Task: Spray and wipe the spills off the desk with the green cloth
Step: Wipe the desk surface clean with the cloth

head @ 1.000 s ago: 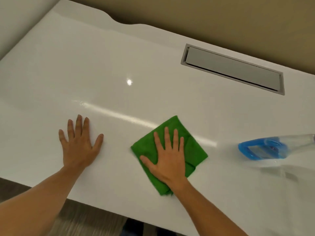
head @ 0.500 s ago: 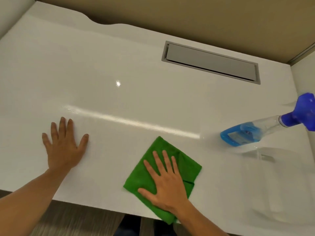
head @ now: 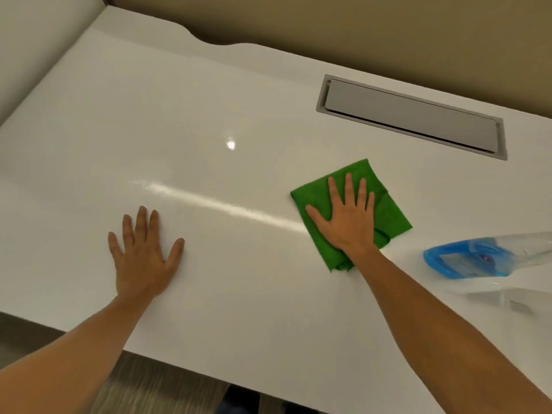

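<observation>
So that wiping pressure is spread, the cloth (head: 352, 210) is pinned under the flat, open right hand (head: 346, 216), while the table (head: 239, 94) is braced by the empty, splayed left hand (head: 143, 255).

Even warm light, glare spot and streak on desk (head: 268, 100), floor blurred, edges bowed

Two bare forearms, no sleeves in view, hands (head: 143, 258) without rings, watch or gloves

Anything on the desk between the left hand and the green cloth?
No: in the head view, only bare white desk with a glare streak separates the left hand from the green cloth.
</observation>
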